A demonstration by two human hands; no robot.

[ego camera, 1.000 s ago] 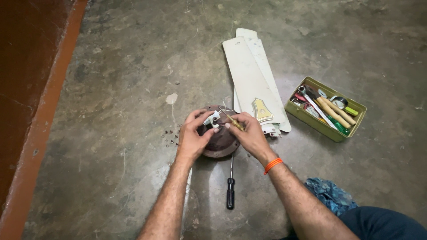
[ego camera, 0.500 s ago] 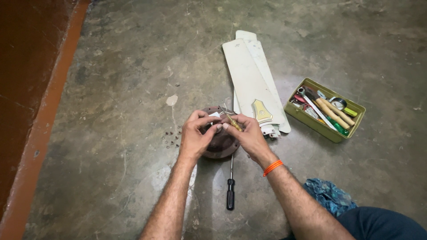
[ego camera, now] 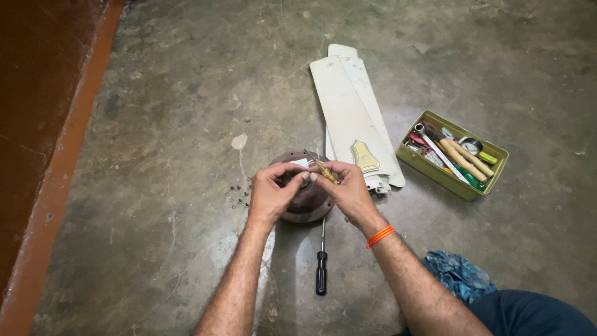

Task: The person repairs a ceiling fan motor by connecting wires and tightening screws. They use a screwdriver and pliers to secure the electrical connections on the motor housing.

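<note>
Hands (ego camera: 311,186) lower, over motor housing (ego camera: 305,202).

The person's left hand (ego camera: 273,190) and right hand (ego camera: 348,190) are meeting over a round, dark brown metal fan motor housing (ego camera: 305,202) lying on the grey concrete floor (ego camera: 155,93). The right hand is pinching a small yellow-handled screwdriver (ego camera: 322,167). A black-handled screwdriver (ego camera: 321,267) is lying just below the housing. White fan blades (ego camera: 348,106) and an olive-green metal tool tray (ego camera: 435,177) are sitting to the right.

Single head view, looking steeply down, near hands, over concrete floor (ego camera: 155,124)
</note>
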